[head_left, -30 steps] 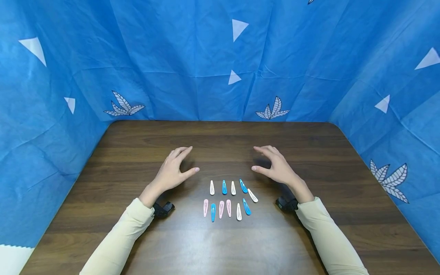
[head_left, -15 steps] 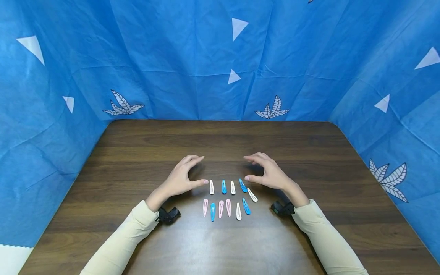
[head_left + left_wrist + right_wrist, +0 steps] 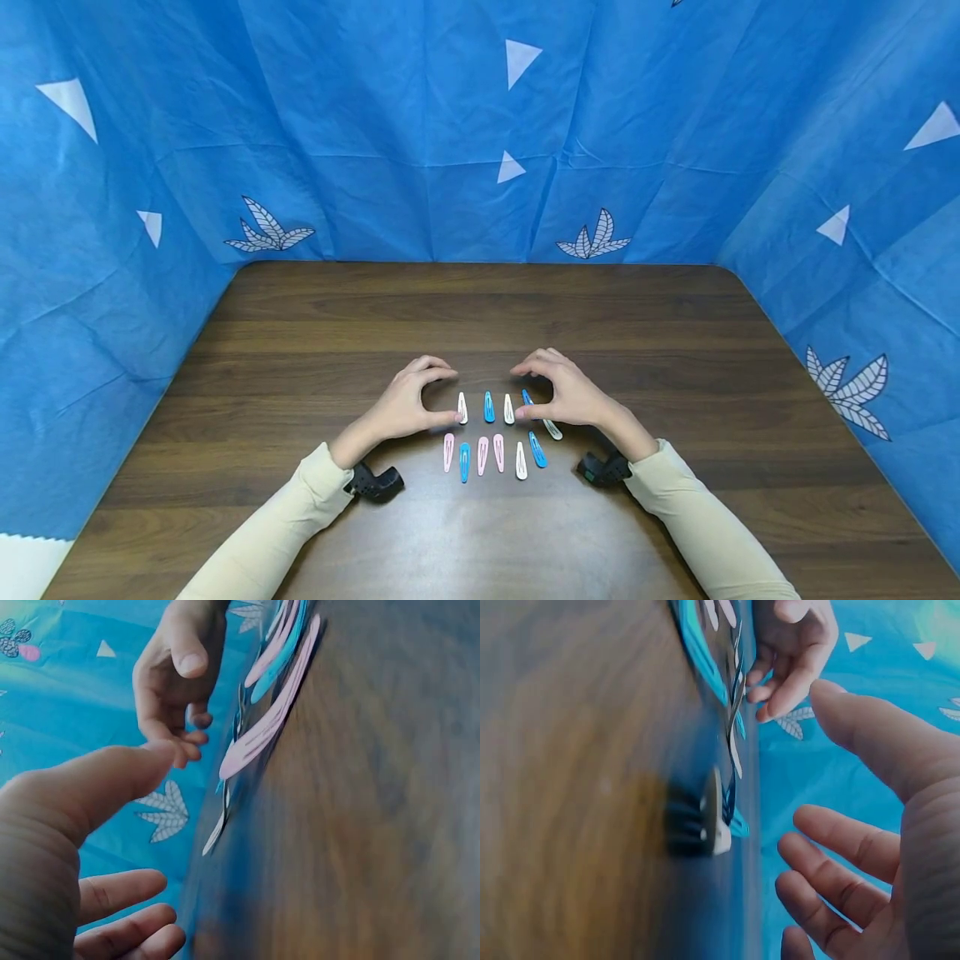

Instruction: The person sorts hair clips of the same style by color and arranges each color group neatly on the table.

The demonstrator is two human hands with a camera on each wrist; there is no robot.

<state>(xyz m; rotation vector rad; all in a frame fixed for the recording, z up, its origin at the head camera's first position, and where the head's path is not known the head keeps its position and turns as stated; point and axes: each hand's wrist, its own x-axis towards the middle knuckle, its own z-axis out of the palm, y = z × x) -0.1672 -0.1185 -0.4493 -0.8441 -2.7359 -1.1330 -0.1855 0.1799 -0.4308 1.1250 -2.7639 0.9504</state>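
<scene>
Snap hair clips in white, blue and pink lie in two loose rows on the brown table point(image 3: 480, 317). My left hand point(image 3: 403, 405) is at the left end of the far row. Its thumb tip overlaps the leftmost white hair clip point(image 3: 462, 407) in the head view, with the fingers curved and a wide gap before the thumb. My right hand point(image 3: 573, 397) hovers over the right end, partly covering a blue hair clip point(image 3: 527, 397) and a slanted white hair clip point(image 3: 553, 431). Its thumb tip is beside another white hair clip point(image 3: 508, 410). Neither hand holds anything.
The near row has pink hair clips point(image 3: 482, 456), blue ones point(image 3: 465, 462) and a white one point(image 3: 521, 461). Blue cloth point(image 3: 375, 100) with white triangles and leaf prints surrounds the table's back and sides. Each wrist wears a black camera point(image 3: 377, 483).
Both hands have come inward and nearer the body, closing on the far row from either side. Their fingers curve more than before. The hair clips lie where they were.
</scene>
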